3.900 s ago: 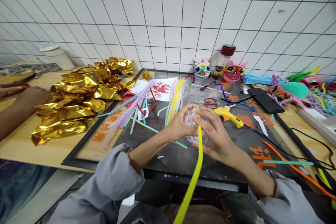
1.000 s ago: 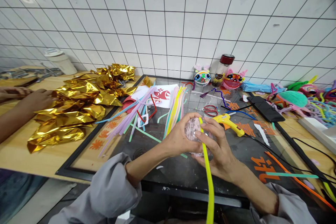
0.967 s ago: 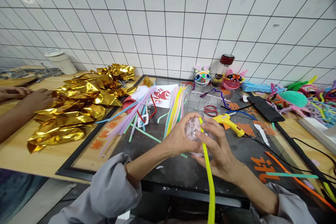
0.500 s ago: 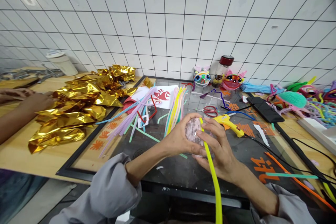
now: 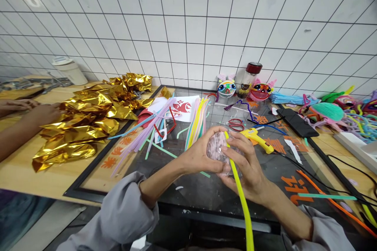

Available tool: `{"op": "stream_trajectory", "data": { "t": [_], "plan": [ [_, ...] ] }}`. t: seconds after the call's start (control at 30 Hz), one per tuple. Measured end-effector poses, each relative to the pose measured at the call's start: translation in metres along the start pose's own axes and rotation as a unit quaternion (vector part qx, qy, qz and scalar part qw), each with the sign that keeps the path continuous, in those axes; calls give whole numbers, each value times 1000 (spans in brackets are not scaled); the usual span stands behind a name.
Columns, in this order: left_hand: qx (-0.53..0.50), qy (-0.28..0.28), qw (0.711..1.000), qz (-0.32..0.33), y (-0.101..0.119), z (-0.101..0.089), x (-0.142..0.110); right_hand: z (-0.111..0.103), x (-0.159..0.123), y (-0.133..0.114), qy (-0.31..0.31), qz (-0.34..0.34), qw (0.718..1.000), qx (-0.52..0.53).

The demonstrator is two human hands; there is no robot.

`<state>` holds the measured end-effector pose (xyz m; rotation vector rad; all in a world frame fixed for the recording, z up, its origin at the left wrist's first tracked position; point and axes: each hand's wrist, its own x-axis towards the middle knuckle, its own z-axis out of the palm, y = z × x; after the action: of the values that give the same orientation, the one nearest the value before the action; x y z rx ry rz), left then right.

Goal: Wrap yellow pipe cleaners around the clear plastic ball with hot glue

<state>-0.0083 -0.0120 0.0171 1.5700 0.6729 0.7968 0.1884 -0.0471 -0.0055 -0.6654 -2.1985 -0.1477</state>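
Observation:
A rounded clear plastic ball (image 5: pixel 216 150) with pale pink strips showing on it is between my two hands, above the dark mat. My left hand (image 5: pixel 197 155) wraps round its left side, thumb along the bottom. A bright yellow pipe cleaner (image 5: pixel 241 196) lies against the ball's right side, and its long end hangs down toward me. Fingers of my right hand (image 5: pixel 247 164) press the pipe cleaner to the ball and support it from the right. The far side of the ball is hidden.
A yellow glue gun (image 5: pixel 259 141) and red-handled scissors (image 5: pixel 236 124) lie just beyond my right hand. Bundled pipe cleaners (image 5: pixel 147 125), crumpled gold foil (image 5: pixel 85 117), a phone (image 5: pixel 299 122) and finished animal heads (image 5: pixel 226 87) surround the mat. Another person's hand (image 5: pixel 44 115) is at left.
The ball and my left hand have shifted very slightly left. The hanging end of the yellow pipe cleaner has swung a little to the right.

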Motion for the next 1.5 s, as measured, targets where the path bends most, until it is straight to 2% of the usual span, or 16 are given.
{"op": "stream_trajectory", "data": {
  "t": [0.2,0.4,0.6,0.97,1.27,1.5],
  "plan": [
    [18,9,1000,-2,1,1,0,-1,1,-1,-4,-1,1000,3],
    [103,65,986,110,-2,1,3,-2,1,-1,5,6,1000,-2],
    [99,59,989,91,-4,2,1,-2,2,0,7,4,1000,-6],
    [152,23,972,179,-8,-2,5,-1,4,-1,7,9,1000,-3],
    [155,16,966,205,-6,-2,5,-1,4,-1,6,10,1000,-5],
    [149,26,970,192,-15,-2,7,0,5,0,-15,37,999,28]
  ]
}}
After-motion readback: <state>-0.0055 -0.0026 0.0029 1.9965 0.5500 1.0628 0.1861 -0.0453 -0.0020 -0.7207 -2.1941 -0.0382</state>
